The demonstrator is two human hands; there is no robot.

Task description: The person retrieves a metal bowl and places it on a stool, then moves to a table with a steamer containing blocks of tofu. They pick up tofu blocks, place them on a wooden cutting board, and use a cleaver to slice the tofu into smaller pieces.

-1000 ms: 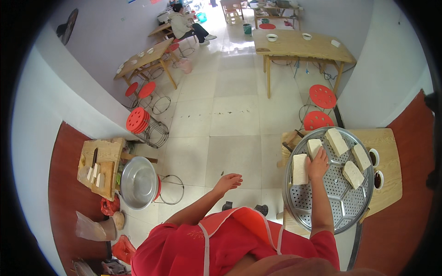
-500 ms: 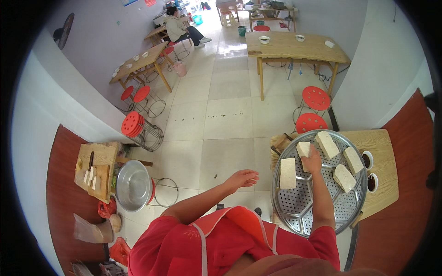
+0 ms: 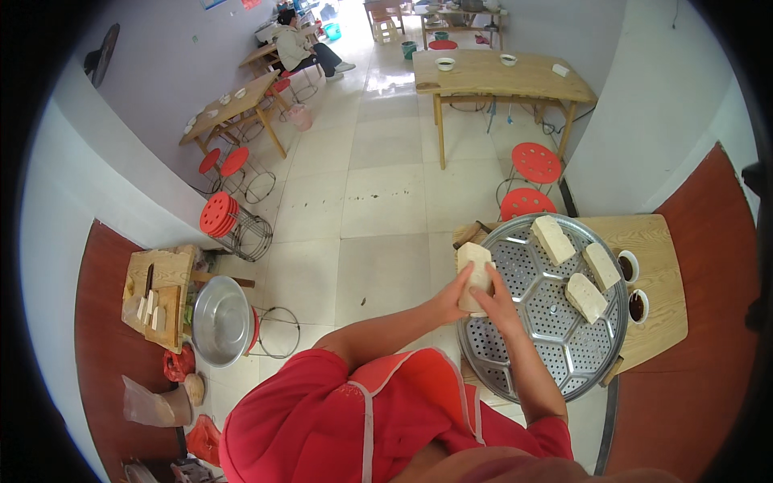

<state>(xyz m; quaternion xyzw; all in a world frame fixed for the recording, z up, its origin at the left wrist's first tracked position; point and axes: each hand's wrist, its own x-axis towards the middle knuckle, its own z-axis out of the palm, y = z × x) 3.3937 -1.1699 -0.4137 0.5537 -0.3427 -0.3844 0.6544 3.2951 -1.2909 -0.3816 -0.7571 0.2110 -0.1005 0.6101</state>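
My left hand (image 3: 452, 302) and my right hand (image 3: 501, 307) grip pale tofu (image 3: 475, 279) from both sides, over the left rim of a round metal steamer tray (image 3: 507, 354). Whether this is one block or two pressed together, I cannot tell. The tray has drain holes and raised ribs. Farther right on it lie three more tofu blocks: one at the back (image 3: 553, 240), one by the right rim (image 3: 601, 266) and one nearer the middle (image 3: 585, 298).
The tray rests on a wooden table (image 3: 664, 298) beside two bowls of dark sauce (image 3: 638, 306). To my left, a metal basin (image 3: 221, 322) stands near a cutting board (image 3: 167, 310) with white pieces. Red stools (image 3: 535, 163) and a seated person (image 3: 298, 48) are farther off.
My left hand has come across to the tofu. The two blocks at the tray's left no longer lie in their places; tofu is now between both hands. The view has shifted slightly.
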